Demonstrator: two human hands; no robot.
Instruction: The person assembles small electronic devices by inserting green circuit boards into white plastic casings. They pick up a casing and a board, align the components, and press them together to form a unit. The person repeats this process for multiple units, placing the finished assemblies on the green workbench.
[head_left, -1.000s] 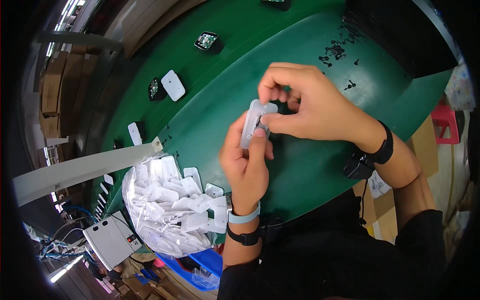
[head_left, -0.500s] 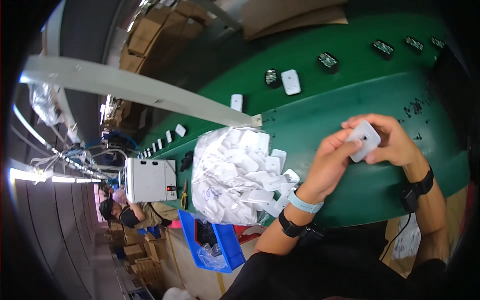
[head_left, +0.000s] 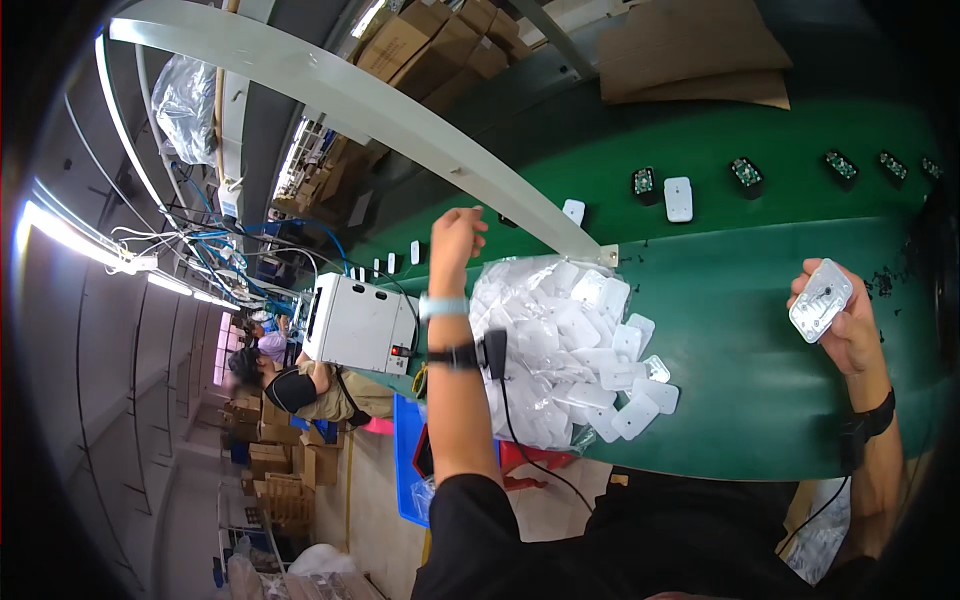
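My right hand [head_left: 846,330] holds up a white plastic cover [head_left: 822,300], a rounded rectangle with its ribbed side and small central hole showing. My left arm is stretched forward over the bench. At its end my left hand [head_left: 458,242] hovers by the green belt, fingers loosely bent and apart, with nothing visible in them. Just right of those fingertips a dark object [head_left: 507,219] shows, partly behind the pale metal bar. A clear bag [head_left: 530,350] of white covers lies beside my left forearm, with loose covers [head_left: 640,412] spilling from its mouth.
Black housings with circuit boards [head_left: 746,175] and a white cover [head_left: 678,200] sit along the green belt [head_left: 710,215]. The metal bar [head_left: 400,110] slants across the bench. A white machine [head_left: 360,325], a blue bin [head_left: 408,455] and a seated person [head_left: 290,385] are at left. Small black screws [head_left: 882,282] lie at right.
My left hand has let go of the white cover and reached left and forward to the belt. My right hand keeps the cover and has moved right. The view has shifted left.
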